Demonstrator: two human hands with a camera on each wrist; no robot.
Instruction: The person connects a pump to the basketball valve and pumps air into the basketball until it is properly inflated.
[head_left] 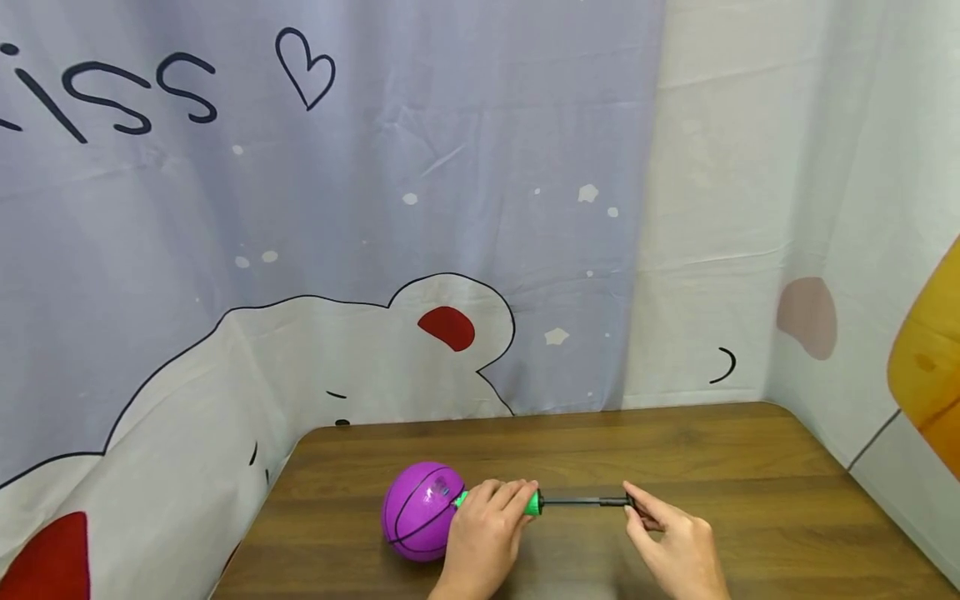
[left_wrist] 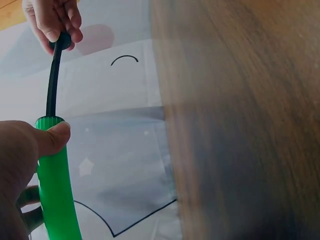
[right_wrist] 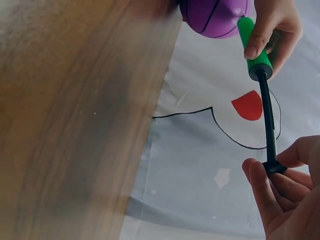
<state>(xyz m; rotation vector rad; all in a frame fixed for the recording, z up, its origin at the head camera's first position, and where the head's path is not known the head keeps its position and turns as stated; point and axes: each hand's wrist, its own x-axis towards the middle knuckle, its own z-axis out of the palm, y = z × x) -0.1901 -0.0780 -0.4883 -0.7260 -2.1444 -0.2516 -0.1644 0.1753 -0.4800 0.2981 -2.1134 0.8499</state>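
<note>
A purple ball [head_left: 420, 512] with black basketball lines is at the left in the head view. Against its right side is the tip of a green hand pump [left_wrist: 56, 185]. My left hand [head_left: 487, 533] grips the pump's green barrel, thumb along it in the left wrist view. From the barrel's other end a black rod [head_left: 573, 501] extends to the right, pulled well out. My right hand [head_left: 675, 542] pinches the black handle [right_wrist: 274, 167] at the rod's end between thumb and fingers. The left hand hides much of the barrel in the head view.
A brown wooden table [head_left: 360, 454] lies under the hands. Behind it and at both sides hangs a printed curtain [head_left: 525, 208] with cartoon outlines, its lower part meeting the table's back edge.
</note>
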